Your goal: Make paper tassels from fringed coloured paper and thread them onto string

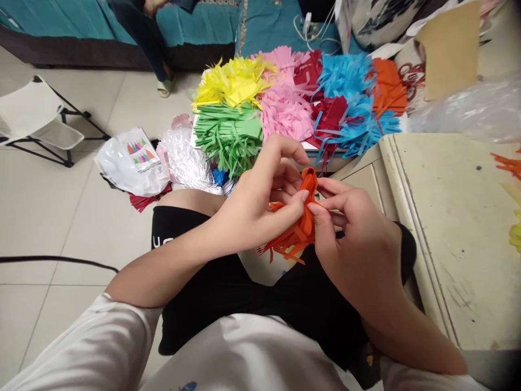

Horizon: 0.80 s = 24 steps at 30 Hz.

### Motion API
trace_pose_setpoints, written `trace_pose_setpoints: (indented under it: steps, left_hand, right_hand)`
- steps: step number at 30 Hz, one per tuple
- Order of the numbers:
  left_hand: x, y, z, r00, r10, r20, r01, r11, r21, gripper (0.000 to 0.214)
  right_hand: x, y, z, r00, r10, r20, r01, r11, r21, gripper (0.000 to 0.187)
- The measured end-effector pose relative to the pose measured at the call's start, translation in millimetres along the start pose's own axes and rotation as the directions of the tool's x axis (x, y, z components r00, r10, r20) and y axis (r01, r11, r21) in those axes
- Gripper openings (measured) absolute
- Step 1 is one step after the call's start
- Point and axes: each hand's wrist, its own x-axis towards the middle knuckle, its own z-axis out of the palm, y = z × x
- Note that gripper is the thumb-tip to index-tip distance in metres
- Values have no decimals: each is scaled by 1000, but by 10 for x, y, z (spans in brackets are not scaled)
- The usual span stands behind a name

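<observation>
An orange paper tassel point(308, 217), with a folded loop at its top and cut strips fanning downward, is held above my lap. My left hand point(277, 195) pinches it from the left, thumb across its upper part and the other fingers curled behind. From the right, my right hand point(345, 217) grips the tassel's side just below the loop, between thumb and fingertips. Some fingertips behind the paper are hidden. Just past my hands lie stacks of fringed paper: green point(228, 130), yellow point(234, 81), pink point(285, 111), dark red point(329, 117), blue point(350, 81) and orange point(388, 87).
A worn cream cabinet top point(456, 228) stands close on my right. On the floor at left are a white plastic bag point(130, 163), shiny silver fringe point(183, 157) and a folding stool point(36, 111). Another person's leg point(142, 38) hangs from the teal-covered seat point(203, 24).
</observation>
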Motion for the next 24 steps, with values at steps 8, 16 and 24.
trace_pose_setpoints:
  steps: [8,16,24]
  left_hand:
    - [36,75,-19,999,49,6,-49,971,235,8]
    - [21,79,1,1000,12,-9,-10,975,220,18]
    - [63,-14,7,995,-95,-26,99,979,178,26]
  right_hand:
    - [1,33,11,1000,24,-10,-24,1000,-3,7]
    - [14,11,-3,1000,23,-16,-23,1000,-4,8]
    - [83,133,47,995,56,84,-66,990,124,13]
